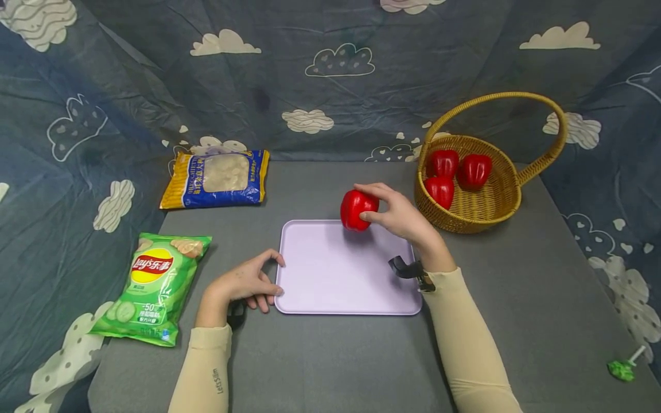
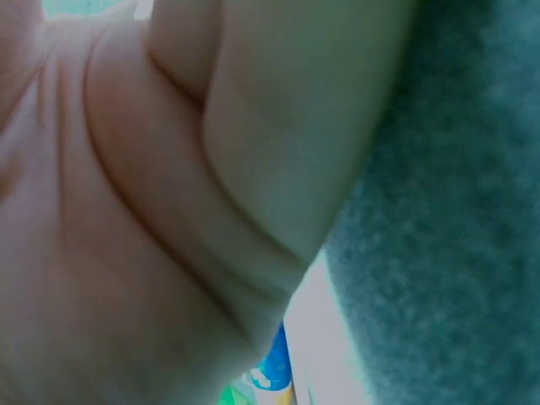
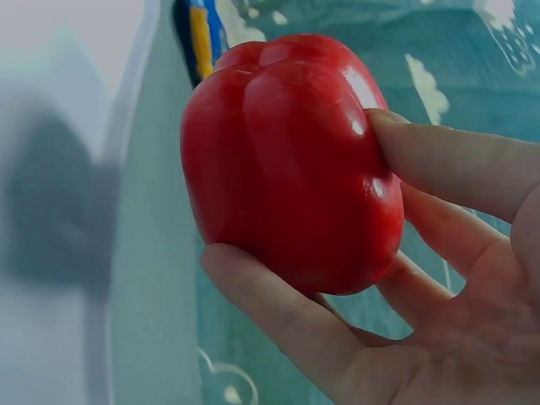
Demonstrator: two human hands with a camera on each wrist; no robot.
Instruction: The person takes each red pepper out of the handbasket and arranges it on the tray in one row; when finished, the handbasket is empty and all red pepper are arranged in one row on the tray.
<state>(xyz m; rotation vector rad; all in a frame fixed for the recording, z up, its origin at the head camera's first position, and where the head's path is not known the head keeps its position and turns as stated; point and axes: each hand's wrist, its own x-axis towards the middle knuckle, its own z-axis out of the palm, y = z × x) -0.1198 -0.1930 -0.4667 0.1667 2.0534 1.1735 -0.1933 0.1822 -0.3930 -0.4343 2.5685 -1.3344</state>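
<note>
A red bell pepper [image 1: 356,210] is pinched between the thumb and fingers of my right hand [image 1: 400,217], above the far edge of a pale purple tray [image 1: 341,275]. The right wrist view shows the same pepper [image 3: 291,169] close up, raised off the tray, whose surface carries a shadow. My left hand [image 1: 245,281] touches the tray's left edge, thumb and index finger spread apart along the rim. In the left wrist view the palm [image 2: 143,211] fills much of the picture, and its fingertips are out of sight.
A wicker basket [image 1: 482,209] with a tall handle stands at the back right, holding three red bell peppers [image 1: 475,171]. On the left lie a pasta bag [image 1: 219,179] and a green chip bag [image 1: 155,287]. A small green object with a white stem [image 1: 621,370] lies at the right.
</note>
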